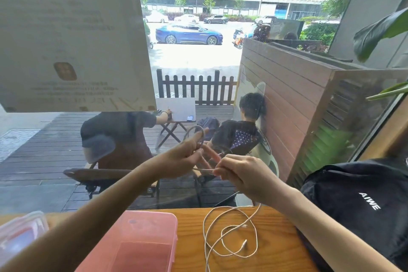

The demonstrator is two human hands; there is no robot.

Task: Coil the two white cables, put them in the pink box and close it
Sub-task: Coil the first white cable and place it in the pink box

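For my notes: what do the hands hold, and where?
Both hold one white cable: left hand its coiled loops, right hand the free run.

A black backpack (362, 203) lies on the right end of the wooden worktop (278, 247). A clear plastic container (19, 234) stands at the left edge. Outside the window, 2 people sit.

The table (276, 238) is varnished wood with visible grain and a soft sheen. On it, the pink box (141, 240) is translucent, smooth plastic, and beside the box lies a thin matt white cable (229, 234). Right of the cable, the black backpack (357, 201) is matt woven cloth.
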